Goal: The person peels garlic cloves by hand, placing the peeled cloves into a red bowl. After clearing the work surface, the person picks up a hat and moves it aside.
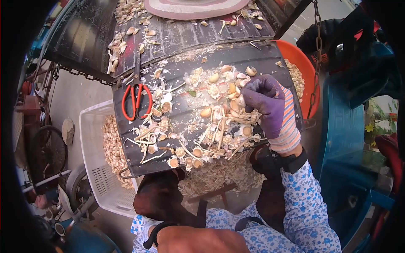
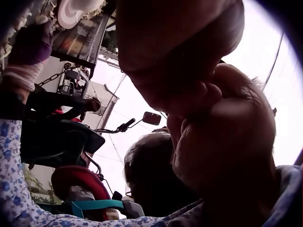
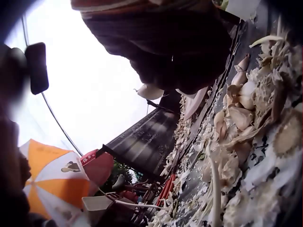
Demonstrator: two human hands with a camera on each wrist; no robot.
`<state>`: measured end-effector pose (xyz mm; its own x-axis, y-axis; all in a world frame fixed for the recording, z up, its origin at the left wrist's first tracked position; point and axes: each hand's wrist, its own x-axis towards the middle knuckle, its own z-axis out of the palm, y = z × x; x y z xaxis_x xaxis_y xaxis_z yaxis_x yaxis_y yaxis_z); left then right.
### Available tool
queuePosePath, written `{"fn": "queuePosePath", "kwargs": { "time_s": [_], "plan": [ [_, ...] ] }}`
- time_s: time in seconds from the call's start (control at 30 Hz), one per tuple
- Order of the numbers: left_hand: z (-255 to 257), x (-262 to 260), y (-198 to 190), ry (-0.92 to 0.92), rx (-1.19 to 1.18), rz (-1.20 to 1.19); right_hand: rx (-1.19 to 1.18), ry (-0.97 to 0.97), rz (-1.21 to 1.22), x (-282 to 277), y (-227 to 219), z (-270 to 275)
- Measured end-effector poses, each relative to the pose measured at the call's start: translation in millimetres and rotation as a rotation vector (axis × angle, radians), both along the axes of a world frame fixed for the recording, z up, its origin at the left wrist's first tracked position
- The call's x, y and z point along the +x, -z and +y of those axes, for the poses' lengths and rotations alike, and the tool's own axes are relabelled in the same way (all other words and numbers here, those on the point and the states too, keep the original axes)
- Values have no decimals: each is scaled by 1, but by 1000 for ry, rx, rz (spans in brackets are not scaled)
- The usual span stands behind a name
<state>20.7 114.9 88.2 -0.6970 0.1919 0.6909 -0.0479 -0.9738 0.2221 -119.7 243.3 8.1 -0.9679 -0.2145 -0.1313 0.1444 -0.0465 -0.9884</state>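
Note:
My right hand (image 1: 270,109), in a purple-coated glove with a striped cuff, is over the right side of the dark ridged board (image 1: 190,99). Its fingers are curled, and a pale garlic clove (image 3: 150,91) pokes out at the fingertips. Loose garlic cloves (image 1: 206,112), cut root ends (image 1: 173,162), dry stalks (image 1: 222,128) and papery skins lie beside and below it. The bare left hand (image 1: 202,241) is raised close to the body at the bottom of the head view. Its fingers are out of that view, and in the left wrist view it is dark beside the face.
Red-handled shears (image 1: 137,101) lie on the board's left. A white crate (image 1: 95,168) of garlic cloves stands at left, an orange basin (image 1: 310,76) with more at right. A pink-and-white hat (image 1: 196,9) sits at the back. A chain (image 1: 317,50) hangs at right.

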Motion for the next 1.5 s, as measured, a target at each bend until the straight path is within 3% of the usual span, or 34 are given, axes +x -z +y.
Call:
{"fn": "queuePosePath", "kwargs": {
  "time_s": [0.07, 0.17, 0.23, 0.27, 0.3, 0.33, 0.4, 0.47, 0.5, 0.6, 0.7, 0.77, 0.9, 1.0, 1.03, 1.07, 1.13, 1.23, 1.37, 1.5],
  "plan": [
    [7, -5, 3, -5, 10, -7, -20, 24, 4, -2, -2, 7],
    [-10, -29, 12, -8, -201, -28, -99, 89, -25, -1, -3, 17],
    [-21, -37, 22, -87, -381, -395, -61, 72, -41, 2, -4, 21],
    [-21, -37, 29, -164, -445, -754, -42, 63, -50, 5, -5, 22],
    [-22, -46, 44, -214, -522, -907, 80, 8, -64, 10, -12, 21],
    [-23, -55, 61, -265, -598, -1060, -37, 3, -106, 18, -10, 14],
    [-19, -56, 86, -256, -723, -1087, 188, -157, 105, 27, 1, 10],
    [-18, -56, 94, -260, -811, -1089, 306, -171, 360, 33, 14, 2],
    [-18, -56, 95, -263, -828, -1079, 322, -167, 371, 34, 14, 0],
    [-16, -54, 94, -327, -873, -1040, 239, -164, 182, 35, 12, -3],
    [-13, -48, 95, -423, -961, -963, -89, -81, -193, 37, 5, -9],
    [-12, -47, 93, -478, -1002, -902, -110, -76, -263, 36, 0, -9],
    [-26, -51, 87, -486, -739, -1001, -99, -113, -374, 21, -4, -8],
    [-49, -53, 91, -550, -599, -1049, 673, -436, 656, 5, 21, -18],
    [-56, -51, 95, -561, -619, -1051, 725, -404, 604, -2, 8, -27],
    [-62, -48, 97, -573, -641, -1061, 761, -280, 725, -11, 11, -35],
    [-66, -45, 94, -571, -673, -1038, 1002, -313, 812, -33, 20, -45],
    [-69, -41, 92, -596, -711, -985, 1378, -515, 832, -53, 27, -64],
    [-74, -39, 87, -617, -725, -965, 1597, -673, 621, -61, 14, -85],
    [-74, -35, 85, -636, -756, -1010, 1632, -636, 712, -57, 24, -87]
  ]
}}
